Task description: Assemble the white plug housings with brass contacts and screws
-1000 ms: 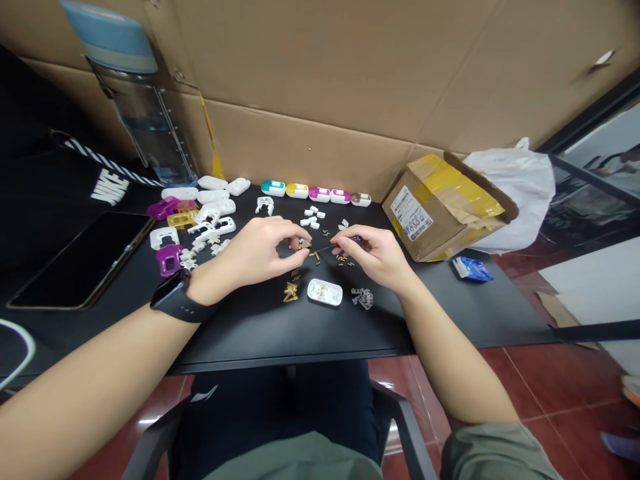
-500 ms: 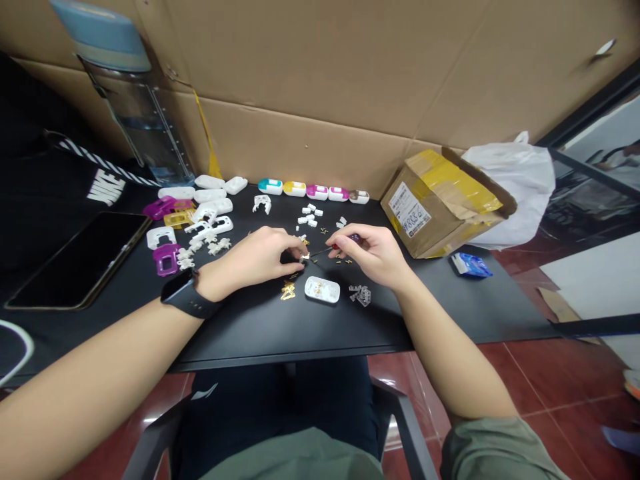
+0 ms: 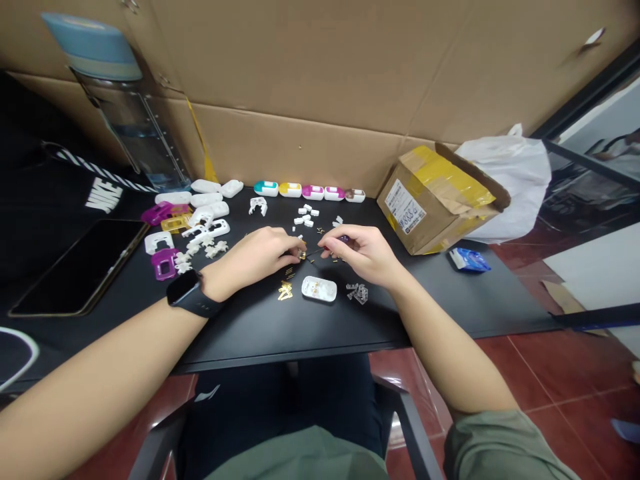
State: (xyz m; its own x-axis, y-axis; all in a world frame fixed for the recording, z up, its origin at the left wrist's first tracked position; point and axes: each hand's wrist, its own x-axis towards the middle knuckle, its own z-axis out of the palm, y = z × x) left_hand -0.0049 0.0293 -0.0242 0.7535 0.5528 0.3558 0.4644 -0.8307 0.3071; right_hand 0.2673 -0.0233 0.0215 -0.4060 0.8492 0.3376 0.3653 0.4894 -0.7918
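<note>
My left hand [image 3: 270, 253] rests over the table with its thumb and fingertips pinched round a small brass piece [image 3: 302, 255]. My right hand [image 3: 363, 250] grips a screwdriver by its dark red handle [image 3: 327, 248]; the thin shaft points left, its tip close to the brass piece. Whether they touch I cannot tell. In front of both hands lies a white oval shell [image 3: 319, 289] with small brass parts in it. Flat gold-coloured strips [image 3: 285, 291] are left of the shell, clear plastic bits [image 3: 357, 293] right of it. Small white blocks [image 3: 306, 216] lie beyond the hands.
At the back stands a row of coloured capsule-shaped cases [image 3: 313, 193]. A taped cardboard box [image 3: 440, 200] and a blue packet [image 3: 470, 260] are on the right. To the left are white and purple shells [image 3: 165, 264], a phone [image 3: 80, 267] and a water bottle [image 3: 135, 127].
The whole view has shifted slightly. Both hands stay close together, with the screwdriver still angled toward the brass piece in the left fingers.
</note>
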